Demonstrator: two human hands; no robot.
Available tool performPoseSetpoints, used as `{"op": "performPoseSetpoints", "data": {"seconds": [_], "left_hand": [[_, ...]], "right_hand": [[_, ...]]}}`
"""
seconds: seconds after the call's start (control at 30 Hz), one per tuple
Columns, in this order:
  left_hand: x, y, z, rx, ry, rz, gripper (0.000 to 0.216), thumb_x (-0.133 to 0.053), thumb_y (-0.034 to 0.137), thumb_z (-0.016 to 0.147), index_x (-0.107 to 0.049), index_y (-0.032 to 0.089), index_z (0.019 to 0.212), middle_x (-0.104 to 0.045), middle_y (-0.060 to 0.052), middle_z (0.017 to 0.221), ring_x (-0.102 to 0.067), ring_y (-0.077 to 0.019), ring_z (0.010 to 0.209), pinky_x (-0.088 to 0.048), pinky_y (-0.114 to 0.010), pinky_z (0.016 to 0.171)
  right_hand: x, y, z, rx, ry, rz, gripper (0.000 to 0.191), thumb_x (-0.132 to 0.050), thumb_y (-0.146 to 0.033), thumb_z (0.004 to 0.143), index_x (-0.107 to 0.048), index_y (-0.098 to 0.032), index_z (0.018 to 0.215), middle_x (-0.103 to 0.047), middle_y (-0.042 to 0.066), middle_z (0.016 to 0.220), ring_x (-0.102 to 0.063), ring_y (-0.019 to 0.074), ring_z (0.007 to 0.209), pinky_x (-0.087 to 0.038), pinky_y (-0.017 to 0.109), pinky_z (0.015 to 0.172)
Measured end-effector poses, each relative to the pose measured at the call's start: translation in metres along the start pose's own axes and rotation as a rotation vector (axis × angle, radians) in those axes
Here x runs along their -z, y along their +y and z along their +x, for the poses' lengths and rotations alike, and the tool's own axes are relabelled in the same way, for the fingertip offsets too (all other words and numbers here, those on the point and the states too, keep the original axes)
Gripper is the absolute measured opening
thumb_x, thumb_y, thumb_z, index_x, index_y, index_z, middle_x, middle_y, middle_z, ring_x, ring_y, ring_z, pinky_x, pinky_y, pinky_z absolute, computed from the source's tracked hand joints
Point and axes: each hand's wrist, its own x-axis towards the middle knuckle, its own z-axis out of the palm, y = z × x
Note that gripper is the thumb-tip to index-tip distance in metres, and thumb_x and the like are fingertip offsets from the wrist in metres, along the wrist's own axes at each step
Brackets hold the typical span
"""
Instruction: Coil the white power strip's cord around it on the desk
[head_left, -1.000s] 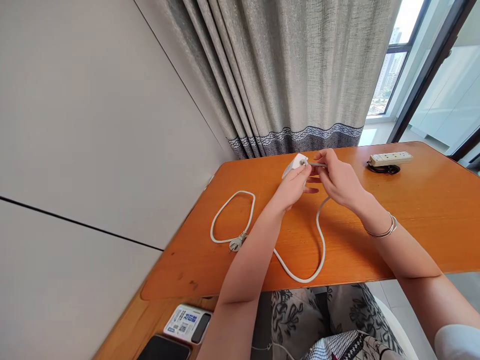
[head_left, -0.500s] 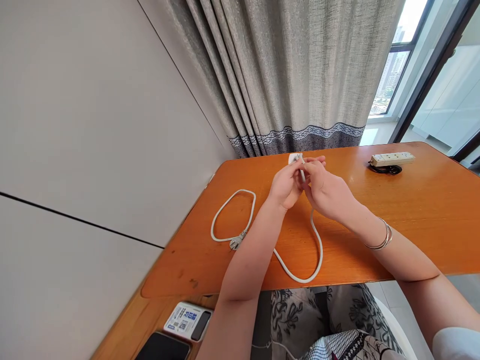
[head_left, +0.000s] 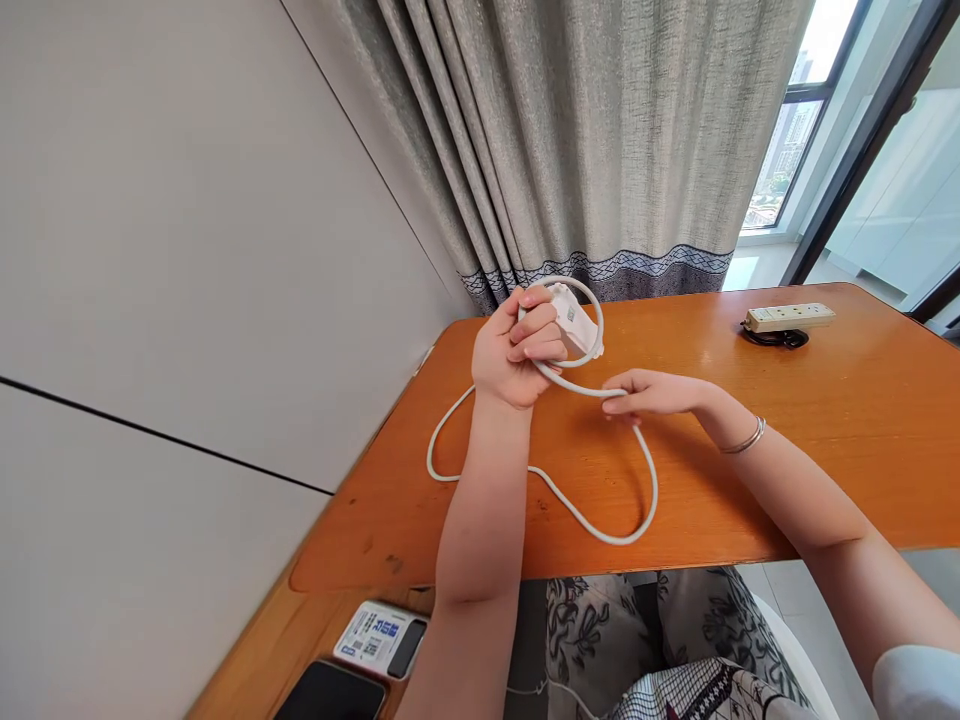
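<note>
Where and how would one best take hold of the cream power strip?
Probably at the right end of the cream power strip, from above, gripping across its narrow width. It is long and slim, lying roughly left to right, and the black cord is bunched along its near side, toward the left.

Your L hand [head_left: 517,350] has rolled palm toward you & shifted approx 10 o'clock, its grip curled on the cord [head_left: 655,485]. The wht block [head_left: 576,322], at that hand's 2 o'clock, now shows its labelled face, w/ a new loop ringing it in view. Your R hand [head_left: 649,392] has parted from the L, now at its 4 o'clock, cord btwn fingers. Plug's now hidden, prob. by your L forearm [head_left: 487,500].
</note>
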Motion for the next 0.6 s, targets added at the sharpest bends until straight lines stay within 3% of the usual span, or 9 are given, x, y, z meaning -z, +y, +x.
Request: {"op": "performPoseSetpoints", "data": {"seconds": [0.17, 0.3, 0.5, 0.6], "left_hand": [[0.002, -0.006, 0.001, 0.18, -0.103, 0.057, 0.038, -0.028, 0.04, 0.107, -0.037, 0.022, 0.074, -0.019, 0.011, 0.047, -0.008, -0.0036, 0.031, -0.018, -0.014, 0.032], [0.0, -0.015, 0.002, 0.305, -0.178, 0.111, 0.041, -0.027, 0.044, 0.106, -0.035, 0.022, 0.073, -0.014, 0.012, 0.047, -0.001, -0.0031, 0.032, -0.01, -0.013, 0.03], [-0.006, -0.017, -0.007, 0.276, -0.201, 0.096, 0.042, -0.025, 0.046, 0.106, -0.034, 0.023, 0.073, -0.015, 0.012, 0.043, 0.0, -0.0033, 0.028, -0.007, -0.013, 0.028], [-0.011, -0.011, -0.018, 0.215, -0.171, 0.055, 0.042, -0.025, 0.047, 0.106, -0.034, 0.023, 0.073, -0.015, 0.012, 0.042, -0.001, -0.0038, 0.026, -0.009, -0.013, 0.026]], "right_hand": [[0.042, 0.031, -0.016, -0.019, 0.013, 0.259, 0.058, -0.077, -0.068, 0.072, -0.051, -0.017, 0.063, -0.039, -0.008, 0.054, -0.031, 0.0062, 0.051, -0.034, 0.024, 0.055], [0.053, 0.04, -0.023, -0.077, 0.001, 0.292, 0.057, -0.079, -0.064, 0.073, -0.051, -0.016, 0.062, -0.039, -0.008, 0.054, -0.026, 0.0048, 0.05, -0.028, 0.022, 0.052], [0.053, 0.051, -0.022, -0.116, -0.095, 0.326, 0.058, -0.078, -0.062, 0.076, -0.045, -0.018, 0.059, -0.035, -0.01, 0.052, -0.032, 0.0051, 0.048, -0.041, 0.023, 0.057], [0.054, 0.055, -0.023, -0.086, -0.128, 0.334, 0.055, -0.078, -0.061, 0.077, -0.049, -0.017, 0.061, -0.039, -0.009, 0.052, -0.038, 0.0057, 0.049, -0.049, 0.027, 0.065]]}}
